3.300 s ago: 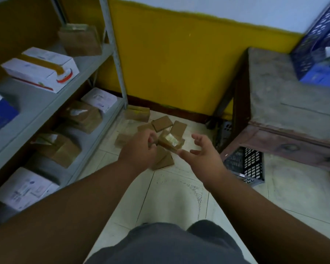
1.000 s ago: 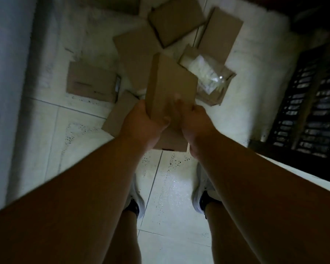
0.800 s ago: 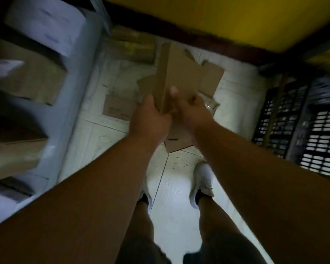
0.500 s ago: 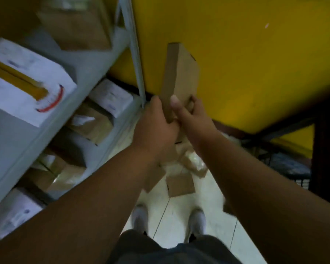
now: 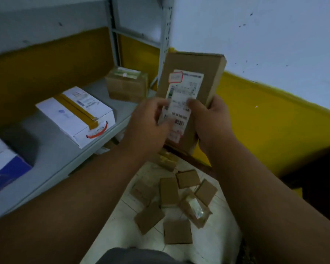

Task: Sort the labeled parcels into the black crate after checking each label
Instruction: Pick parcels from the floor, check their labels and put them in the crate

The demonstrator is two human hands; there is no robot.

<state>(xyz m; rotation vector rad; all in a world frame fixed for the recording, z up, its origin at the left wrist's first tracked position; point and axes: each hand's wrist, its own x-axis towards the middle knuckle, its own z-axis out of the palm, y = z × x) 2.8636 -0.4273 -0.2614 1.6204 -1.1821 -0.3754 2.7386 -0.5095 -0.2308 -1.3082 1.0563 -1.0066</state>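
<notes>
Lifted from the floor pile and turned since 1 second ago, the parcel [image 5: 191, 88] now faces up, label [image 5: 179, 103] readable, left hand [image 5: 149, 128] and right hand [image 5: 211, 121] fingers clamped on it, so checking can begin.

Close on the left, the grey shelf [image 5: 51, 155] hems the space, loaded with a white box [image 5: 74, 115] and a brown carton [image 5: 127, 85]; its upright post [image 5: 165, 35] stands just behind the raised parcel [image 5: 191, 96]. Below, small cardboard parcels [image 5: 169, 191] litter the floor tiles [image 5: 217, 242], bare nearer the right. The wall [image 5: 265, 44] closes the far side.
</notes>
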